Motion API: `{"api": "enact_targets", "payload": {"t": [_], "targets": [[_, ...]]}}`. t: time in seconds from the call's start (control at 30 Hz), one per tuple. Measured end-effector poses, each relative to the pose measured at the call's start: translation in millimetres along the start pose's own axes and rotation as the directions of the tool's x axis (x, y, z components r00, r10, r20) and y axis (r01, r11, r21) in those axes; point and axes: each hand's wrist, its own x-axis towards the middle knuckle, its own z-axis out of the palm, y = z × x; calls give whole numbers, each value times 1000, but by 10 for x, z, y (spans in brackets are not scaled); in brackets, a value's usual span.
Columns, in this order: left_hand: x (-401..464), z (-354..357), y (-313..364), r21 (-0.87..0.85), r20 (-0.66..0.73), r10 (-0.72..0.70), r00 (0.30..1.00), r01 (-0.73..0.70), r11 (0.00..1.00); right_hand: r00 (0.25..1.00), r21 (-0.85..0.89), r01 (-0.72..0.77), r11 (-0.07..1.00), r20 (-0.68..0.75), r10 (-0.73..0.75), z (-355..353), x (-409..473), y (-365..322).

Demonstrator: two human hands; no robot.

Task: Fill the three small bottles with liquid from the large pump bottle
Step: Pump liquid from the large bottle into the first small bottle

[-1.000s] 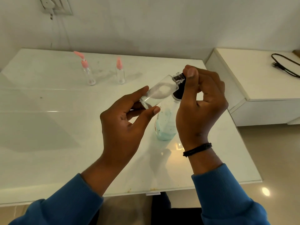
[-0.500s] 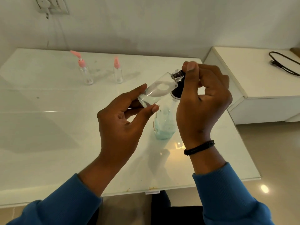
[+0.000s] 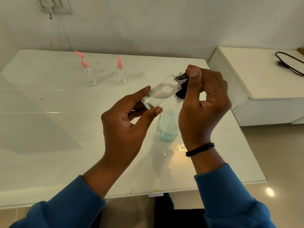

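- My left hand (image 3: 126, 122) pinches the base of the clear small bottle (image 3: 162, 92) between thumb and fingertips, holding it tilted in the air with its neck pointing up and to the right.
- My right hand (image 3: 204, 102) has its thumb and curled fingers closed on the dark cap (image 3: 181, 79) at that neck; I judge this to be unscrewing, though the frame alone cannot rule out tightening.
- The large pump bottle (image 3: 167, 127) stands on the white table (image 3: 49, 145) directly under and behind my hands, with pale blue-green liquid in its lower part. Its pump head is mostly hidden by my right hand.
- The two other small bottles, one with a pink pump top (image 3: 88, 71) and one with a pink cap (image 3: 121, 71), stand upright near the far edge, well apart from my hands, and look empty.
- Risk: my left grip is only a fingertip pinch on a smooth, clear base, so a hard twist from the right hand could spin the bottle or slip it out over the table.
- Risk: some clear liquid seems to sit in the tilted bottle; if the cap comes free while the neck dips lower, it could spill.
- Risk: my hands hover just above the pump bottle, so a sudden release of the cap could send a wrist into it and knock it over.
- Risk: the freed cap is small and could roll off the glossy table.
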Motion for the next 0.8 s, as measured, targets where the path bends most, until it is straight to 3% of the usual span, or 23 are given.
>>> {"api": "enact_targets", "payload": {"t": [0.8], "targets": [[-5,9,17,-22,-7,-10,1000,10,1000,1000,-13,19,1000,6,-19,-4,17,1]]}}
